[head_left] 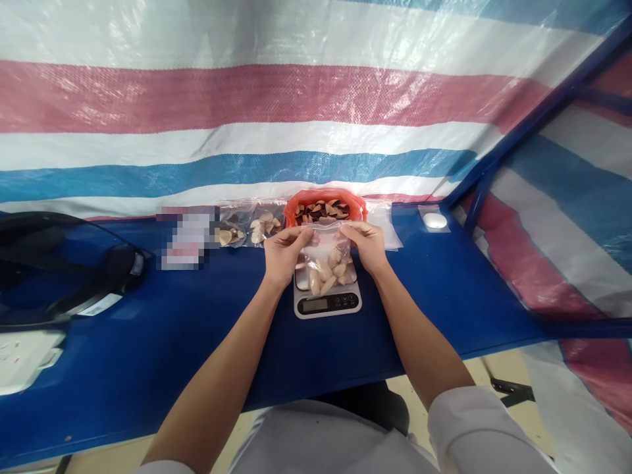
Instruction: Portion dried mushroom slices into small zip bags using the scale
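Note:
Between both hands hangs a clear zip bag [326, 268] with several pale, dried slices in its lower part. My left hand [286, 253] pinches the bag's top left corner, and my right hand [366, 245] pinches the top right corner. Under and behind the bag is a white kitchen scale [328, 309] with a dark display and buttons along its front. The bag covers much of the weighing plate; whether it touches the plate I cannot tell. Just beyond the hands stands a red plastic bag [363, 209], open at the top, full of brown-skinned dried pieces.
Left of the red bag lie two clear bags of slices [265, 227] and a blurred-out paper [186, 240]. Flat clear bags [390, 227] and a white oval object [435, 221] lie to the right. Black gear [118, 270] and a white power strip [24, 359] sit at far left on the blue table [207, 329].

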Available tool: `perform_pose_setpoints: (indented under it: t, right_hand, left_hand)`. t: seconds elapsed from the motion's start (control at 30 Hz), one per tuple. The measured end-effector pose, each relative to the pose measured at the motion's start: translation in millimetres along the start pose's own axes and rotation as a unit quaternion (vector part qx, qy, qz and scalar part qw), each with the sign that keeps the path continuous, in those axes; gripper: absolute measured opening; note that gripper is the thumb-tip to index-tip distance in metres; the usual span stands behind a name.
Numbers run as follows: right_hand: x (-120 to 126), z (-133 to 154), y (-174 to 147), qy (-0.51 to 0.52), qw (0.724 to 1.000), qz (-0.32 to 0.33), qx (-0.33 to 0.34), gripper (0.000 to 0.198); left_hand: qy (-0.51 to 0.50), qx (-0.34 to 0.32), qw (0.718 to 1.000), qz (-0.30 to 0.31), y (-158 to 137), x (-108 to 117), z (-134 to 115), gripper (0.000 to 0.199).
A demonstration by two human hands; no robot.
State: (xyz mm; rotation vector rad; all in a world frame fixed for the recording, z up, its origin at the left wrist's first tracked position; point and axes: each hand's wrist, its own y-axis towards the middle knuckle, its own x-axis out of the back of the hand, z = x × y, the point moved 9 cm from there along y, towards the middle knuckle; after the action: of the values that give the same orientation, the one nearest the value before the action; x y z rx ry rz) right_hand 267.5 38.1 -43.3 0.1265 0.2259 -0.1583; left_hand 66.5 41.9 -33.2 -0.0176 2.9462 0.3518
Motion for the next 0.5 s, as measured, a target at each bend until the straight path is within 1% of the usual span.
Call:
perform_pose_setpoints:
  t: [0.13,0.33,0.4,0.5]
  right_hand:
    - [-4.5,0.0,-0.5,-0.022,0.999,0.027,0.019,0.031]
    - [-5.8,-2.9,-0.3,-0.012,0.999,0.033,0.010,0.033]
    - [-5.6,-2.5,-0.7,-0.011,1.000,0.027,0.010,0.034]
    - [-5.5,-0.8,-1.3,-0.017,0.999,0.022,0.017,0.036]
  left_hand:
    - [0.002,-0.011,1.000,-0.001,-0.5,-1.1,-3.2,0.026]
    - [0.010,-0.024,1.000,-0.005,-1.0,0.6,-4.8,0.024]
    - [0.009,-0.019,1.000,-0.004,-0.7,1.8,-3.2,0.023]
    - [0.003,0.008,1.000,0.014,0.0,0.3,1.7,0.024]
